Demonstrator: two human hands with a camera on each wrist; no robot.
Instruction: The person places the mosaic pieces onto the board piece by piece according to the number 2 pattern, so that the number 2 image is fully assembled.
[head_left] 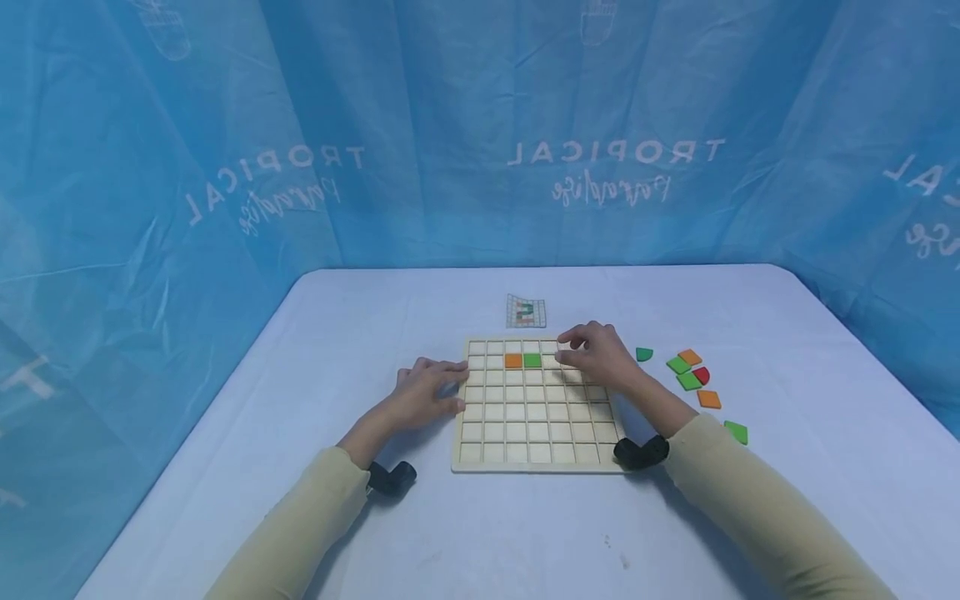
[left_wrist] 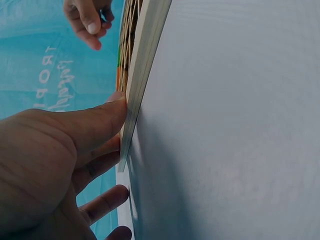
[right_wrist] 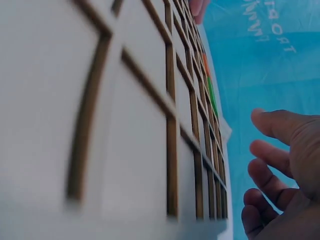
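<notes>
A pale wooden grid board [head_left: 515, 430] lies flat on the table. An orange square tile [head_left: 513, 361] and a green square tile [head_left: 532, 360] sit side by side in its second row from the far edge. At the board's left side, my left hand [head_left: 424, 395] touches the rim with thumb and fingertips; the left wrist view shows the thumb [left_wrist: 100, 122] against that edge. My right hand [head_left: 600, 357] hovers over the far right part of the grid. Its fingers [right_wrist: 272, 182] are loosely bent, thumb apart, and no tile shows between them.
Right of the board lie loose tiles: a dark green rounded piece [head_left: 644, 354], a red rounded piece [head_left: 702, 375], and several orange and green ones, including an orange tile [head_left: 708, 399]. A small pattern card [head_left: 526, 312] lies beyond the board. Blue curtains [head_left: 480, 208] hang behind the table.
</notes>
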